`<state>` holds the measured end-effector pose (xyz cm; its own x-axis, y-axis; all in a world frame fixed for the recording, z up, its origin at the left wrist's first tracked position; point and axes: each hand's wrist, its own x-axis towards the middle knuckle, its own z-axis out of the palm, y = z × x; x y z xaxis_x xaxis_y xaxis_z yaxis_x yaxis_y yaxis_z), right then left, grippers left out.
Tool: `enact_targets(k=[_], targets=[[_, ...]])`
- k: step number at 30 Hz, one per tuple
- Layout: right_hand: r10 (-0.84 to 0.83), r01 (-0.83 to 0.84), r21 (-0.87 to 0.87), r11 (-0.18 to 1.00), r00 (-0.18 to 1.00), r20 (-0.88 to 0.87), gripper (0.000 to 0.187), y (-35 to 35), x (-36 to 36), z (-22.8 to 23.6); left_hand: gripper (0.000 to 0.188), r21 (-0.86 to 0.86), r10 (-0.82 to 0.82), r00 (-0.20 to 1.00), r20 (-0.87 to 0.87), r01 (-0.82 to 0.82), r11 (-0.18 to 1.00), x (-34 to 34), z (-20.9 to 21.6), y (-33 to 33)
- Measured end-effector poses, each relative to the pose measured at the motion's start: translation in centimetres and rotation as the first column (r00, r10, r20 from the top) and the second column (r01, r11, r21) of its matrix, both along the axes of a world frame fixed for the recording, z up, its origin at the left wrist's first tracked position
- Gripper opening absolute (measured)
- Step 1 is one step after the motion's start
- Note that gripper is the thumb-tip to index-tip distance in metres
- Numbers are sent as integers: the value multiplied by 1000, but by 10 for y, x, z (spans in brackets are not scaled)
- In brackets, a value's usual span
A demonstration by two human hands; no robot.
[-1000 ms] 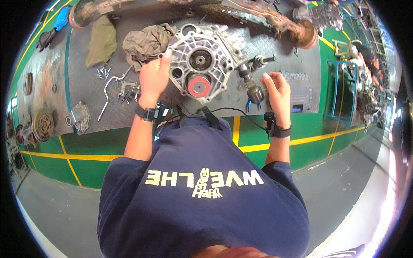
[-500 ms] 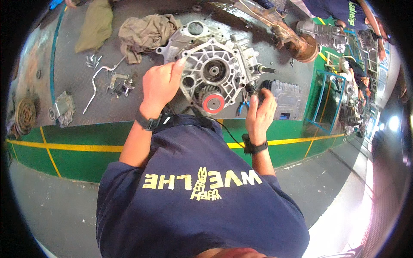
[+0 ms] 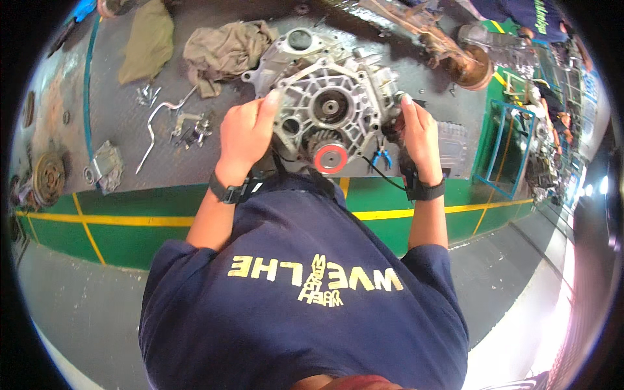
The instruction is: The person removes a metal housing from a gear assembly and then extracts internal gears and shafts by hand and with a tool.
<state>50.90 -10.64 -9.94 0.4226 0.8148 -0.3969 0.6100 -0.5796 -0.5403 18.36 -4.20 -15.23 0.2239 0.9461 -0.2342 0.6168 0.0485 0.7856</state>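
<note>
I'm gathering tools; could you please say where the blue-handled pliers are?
In the head view, the pliers lie right of centre, between the metal housing and the right hand.

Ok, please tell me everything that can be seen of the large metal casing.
The metal casing is silvery grey, probably cast, with an angular outline, radiating ribs and holes along its rim. It sits on the dark bench, its ribbed face toward the camera. A round hub fills the middle; below it are a toothed gear and a red ring. The left hand is against its left edge; whether the right hand, close by its right side, touches it is unclear.
</note>
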Motion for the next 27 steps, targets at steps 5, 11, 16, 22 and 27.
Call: enact_targets(k=[5,11,16,22,27], targets=[[-159,151,51,987,938,308,71,26,-29,-25,61,116,84,981,-175,-64,991,22,6,2],[-211,156,307,939,965,155,61,11,-21,-48,61,249,103,992,-73,-81,965,16,-5,-1],[-255,210,367,906,964,77,65,29,-9,-61,62,328,100,993,-58,-76,942,31,-15,18],[-203,168,274,947,974,105,61,5,-19,-38,62,248,90,990,-112,-60,967,23,4,-3],[-19,-11,77,997,929,369,53,-35,-10,32,61,247,92,987,-133,-57,967,15,6,-12]])
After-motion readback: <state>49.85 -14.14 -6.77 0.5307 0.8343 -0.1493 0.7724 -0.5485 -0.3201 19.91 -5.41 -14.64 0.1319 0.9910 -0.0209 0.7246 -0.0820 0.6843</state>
